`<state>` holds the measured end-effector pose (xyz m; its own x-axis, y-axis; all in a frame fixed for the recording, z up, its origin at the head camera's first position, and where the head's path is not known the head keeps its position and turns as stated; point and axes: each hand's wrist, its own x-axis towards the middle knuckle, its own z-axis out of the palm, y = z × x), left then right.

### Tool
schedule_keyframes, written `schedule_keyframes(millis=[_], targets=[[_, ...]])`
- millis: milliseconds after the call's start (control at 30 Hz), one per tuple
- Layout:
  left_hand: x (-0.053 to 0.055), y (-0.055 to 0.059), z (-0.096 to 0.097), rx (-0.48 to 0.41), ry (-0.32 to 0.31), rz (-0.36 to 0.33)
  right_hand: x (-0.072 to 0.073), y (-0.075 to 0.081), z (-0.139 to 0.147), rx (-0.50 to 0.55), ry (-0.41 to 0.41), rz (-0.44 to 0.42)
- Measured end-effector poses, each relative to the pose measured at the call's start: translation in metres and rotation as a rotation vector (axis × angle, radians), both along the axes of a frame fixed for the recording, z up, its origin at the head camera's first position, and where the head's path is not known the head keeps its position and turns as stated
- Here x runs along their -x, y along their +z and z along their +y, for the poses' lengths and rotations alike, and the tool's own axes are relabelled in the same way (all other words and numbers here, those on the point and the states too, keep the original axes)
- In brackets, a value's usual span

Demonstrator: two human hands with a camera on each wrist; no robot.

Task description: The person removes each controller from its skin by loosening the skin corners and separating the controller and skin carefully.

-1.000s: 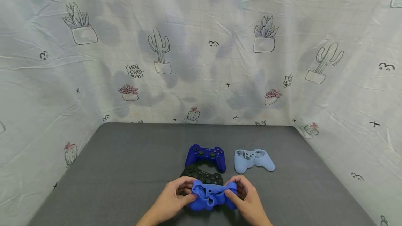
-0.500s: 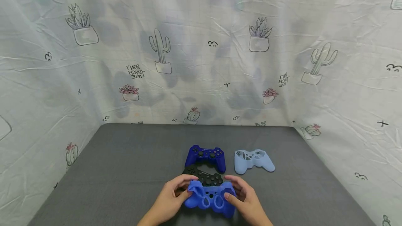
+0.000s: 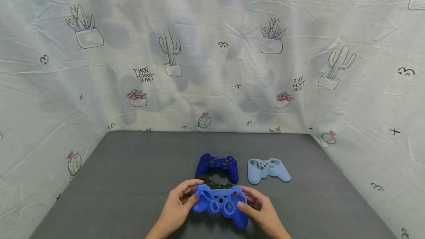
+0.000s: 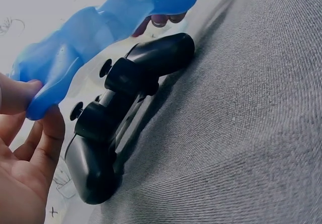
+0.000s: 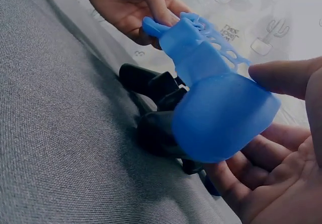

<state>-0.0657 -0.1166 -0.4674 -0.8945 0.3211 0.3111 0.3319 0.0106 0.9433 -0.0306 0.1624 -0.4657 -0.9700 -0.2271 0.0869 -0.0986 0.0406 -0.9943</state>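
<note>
A blue silicone controller cover (image 3: 221,202) is held up between both hands, its button and stick holes facing up in the head view. My left hand (image 3: 177,202) pinches its left end between thumb and fingers. The right hand (image 3: 260,209) grips the other end, thumb on top at the rim and fingers beneath. In the left wrist view the cover (image 4: 95,32) hangs over a black game controller (image 4: 126,83) that lies on the grey cloth. From the head view, most of that black controller is hidden under the cover.
A dark blue controller (image 3: 217,163) lies just behind the black one. To its right is a light blue controller cover (image 3: 267,170). The grey cloth surface (image 3: 139,165) ends at a patterned white curtain (image 3: 212,65) at the back and sides.
The blue cover was bunched up and has opened flatter, its holes turning into view. Both hands have lifted it slightly forward and to the left, over more of the black controller.
</note>
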Motion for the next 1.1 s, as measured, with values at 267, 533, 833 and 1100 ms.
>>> schedule_keyframes(millis=[267, 533, 833, 1100], targets=[[-0.0007, 0.0008, 0.0007, 0.000, -0.065, -0.017, -0.0006, -0.0009, -0.0008, -0.049, -0.097, -0.019], [-0.0024, 0.0013, 0.0013, 0.016, -0.116, -0.079, -0.0012, -0.0012, 0.0002, -0.046, -0.138, 0.014], [-0.0038, 0.0021, 0.0004, -0.020, -0.145, -0.100, -0.0015, -0.0018, 0.0004, -0.055, -0.144, 0.013], [-0.0031, 0.0026, -0.0011, -0.021, -0.171, -0.093, -0.0013, -0.0033, -0.0011, -0.056, -0.177, 0.010]])
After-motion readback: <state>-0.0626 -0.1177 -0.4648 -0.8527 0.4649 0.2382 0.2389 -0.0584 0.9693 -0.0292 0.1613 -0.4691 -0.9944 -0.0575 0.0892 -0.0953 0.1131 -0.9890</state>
